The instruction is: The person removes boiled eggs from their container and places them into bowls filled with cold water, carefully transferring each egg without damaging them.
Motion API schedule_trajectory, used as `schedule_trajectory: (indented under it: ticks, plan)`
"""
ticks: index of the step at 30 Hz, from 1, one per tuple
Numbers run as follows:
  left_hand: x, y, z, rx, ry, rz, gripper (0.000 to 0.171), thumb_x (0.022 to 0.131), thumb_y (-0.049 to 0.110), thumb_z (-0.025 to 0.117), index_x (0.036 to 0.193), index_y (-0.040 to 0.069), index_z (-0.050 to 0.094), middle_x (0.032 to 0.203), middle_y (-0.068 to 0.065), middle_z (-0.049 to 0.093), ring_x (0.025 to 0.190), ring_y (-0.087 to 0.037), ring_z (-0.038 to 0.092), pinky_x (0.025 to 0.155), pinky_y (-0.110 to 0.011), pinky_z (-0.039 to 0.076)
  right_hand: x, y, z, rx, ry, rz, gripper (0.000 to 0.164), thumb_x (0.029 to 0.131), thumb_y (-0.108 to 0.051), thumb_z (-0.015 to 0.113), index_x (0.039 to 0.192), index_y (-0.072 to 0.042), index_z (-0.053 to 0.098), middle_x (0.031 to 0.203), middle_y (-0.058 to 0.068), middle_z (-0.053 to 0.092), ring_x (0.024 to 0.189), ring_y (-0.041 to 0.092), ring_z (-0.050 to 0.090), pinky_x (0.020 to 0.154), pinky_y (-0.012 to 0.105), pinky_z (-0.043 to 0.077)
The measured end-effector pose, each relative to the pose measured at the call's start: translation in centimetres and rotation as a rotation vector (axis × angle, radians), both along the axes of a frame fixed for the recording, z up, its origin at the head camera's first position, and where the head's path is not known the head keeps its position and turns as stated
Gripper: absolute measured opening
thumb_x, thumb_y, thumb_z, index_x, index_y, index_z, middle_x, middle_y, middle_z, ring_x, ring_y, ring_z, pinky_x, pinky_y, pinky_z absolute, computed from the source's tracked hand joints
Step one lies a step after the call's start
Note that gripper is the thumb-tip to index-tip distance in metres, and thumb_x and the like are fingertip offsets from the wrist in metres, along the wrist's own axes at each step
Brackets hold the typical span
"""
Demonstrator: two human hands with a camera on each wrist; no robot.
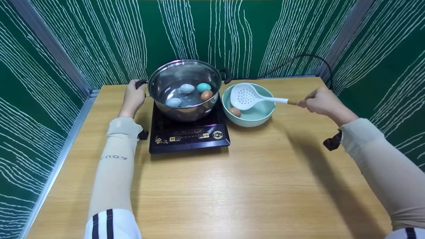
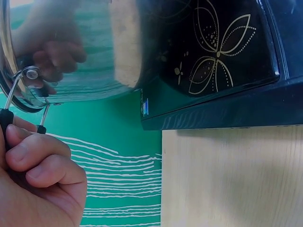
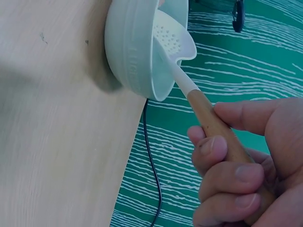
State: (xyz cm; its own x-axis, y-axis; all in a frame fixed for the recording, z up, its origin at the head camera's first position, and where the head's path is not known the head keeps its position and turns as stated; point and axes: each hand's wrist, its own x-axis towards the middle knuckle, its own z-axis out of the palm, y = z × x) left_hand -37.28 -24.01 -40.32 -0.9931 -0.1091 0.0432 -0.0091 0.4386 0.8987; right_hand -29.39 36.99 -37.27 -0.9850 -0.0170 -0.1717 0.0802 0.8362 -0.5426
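Note:
My left hand (image 1: 133,98) grips the black side handle of a steel pot (image 1: 186,114); in the left wrist view its fingers (image 2: 52,165) curl round that handle. Several eggs lie in water in the pot, among them a brown egg (image 1: 206,95), a teal egg (image 1: 204,87) and a pale blue egg (image 1: 187,88). With my right hand (image 1: 323,103) I hold the wooden handle of a white slotted skimmer (image 1: 245,96). The skimmer's head is tilted inside a mint-green bowl (image 1: 249,122), where one brown egg (image 1: 234,112) sits at the left.
Under the pot is a black induction cooker (image 1: 189,142), with the bowl close on its right. A black cable (image 1: 308,55) runs along the back right. Green walls with white lines (image 1: 186,30) enclose the wooden table (image 1: 232,192) at the back and sides.

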Motion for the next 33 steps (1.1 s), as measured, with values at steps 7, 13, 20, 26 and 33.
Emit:
schedule_trajectory:
  ticks: [7, 13, 20, 26, 33]
  plan:
    - [0.0, 0.0, 0.0, 0.012, -0.006, -0.011, 0.037, 0.115, 0.019, 0.034, 0.144, 0.000, 0.045, 0.114, -0.006, 0.048, 0.109, -0.021, 0.048, 0.095, -0.034, 0.038, -0.3, 1.0, 1.0, -0.039, 0.010, -0.038, 0.046, 0.106, -0.035, 0.067, 0.123, 0.007, 0.076, 0.088, 0.004, 0.068, 0.086, 0.025, 0.054, 0.070, 0.036, 0.048]
    - [0.0, 0.0, 0.0, 0.011, -0.003, -0.010, 0.036, 0.114, 0.019, 0.034, 0.142, 0.000, 0.045, 0.113, -0.006, 0.048, 0.109, -0.022, 0.047, 0.095, -0.034, 0.038, -0.5, 1.8, 2.2, -0.102, -0.013, -0.079, 0.049, 0.108, -0.037, 0.066, 0.127, 0.008, 0.073, 0.081, -0.002, 0.062, 0.076, 0.019, 0.050, 0.063, 0.032, 0.042]
    - [-0.1, 0.0, 0.0, 0.009, -0.018, -0.004, 0.039, 0.115, 0.019, 0.033, 0.146, -0.002, 0.043, 0.116, -0.006, 0.046, 0.116, -0.024, 0.046, 0.099, -0.036, 0.037, -0.6, 1.9, 4.0, -0.144, 0.007, -0.107, 0.047, 0.107, -0.037, 0.067, 0.125, 0.006, 0.073, 0.073, -0.004, 0.060, 0.067, 0.014, 0.048, 0.058, 0.031, 0.040]
    - [0.0, 0.0, 0.0, 0.013, -0.007, -0.006, 0.038, 0.114, 0.017, 0.034, 0.146, -0.002, 0.044, 0.121, -0.011, 0.049, 0.114, -0.024, 0.048, 0.098, -0.036, 0.038, -0.7, 1.6, 5.6, -0.134, 0.025, -0.130, 0.046, 0.107, -0.040, 0.067, 0.121, 0.003, 0.076, 0.073, -0.004, 0.061, 0.067, 0.016, 0.050, 0.057, 0.031, 0.042]
    - [0.1, 0.0, 0.0, 0.020, 0.006, -0.014, 0.038, 0.114, 0.017, 0.034, 0.145, -0.003, 0.044, 0.109, -0.004, 0.047, 0.104, -0.020, 0.047, 0.091, -0.033, 0.038, -1.0, 1.0, 7.3, -0.130, 0.048, -0.147, 0.043, 0.105, -0.042, 0.070, 0.116, -0.002, 0.081, 0.076, -0.005, 0.062, 0.065, 0.017, 0.050, 0.056, 0.031, 0.044]
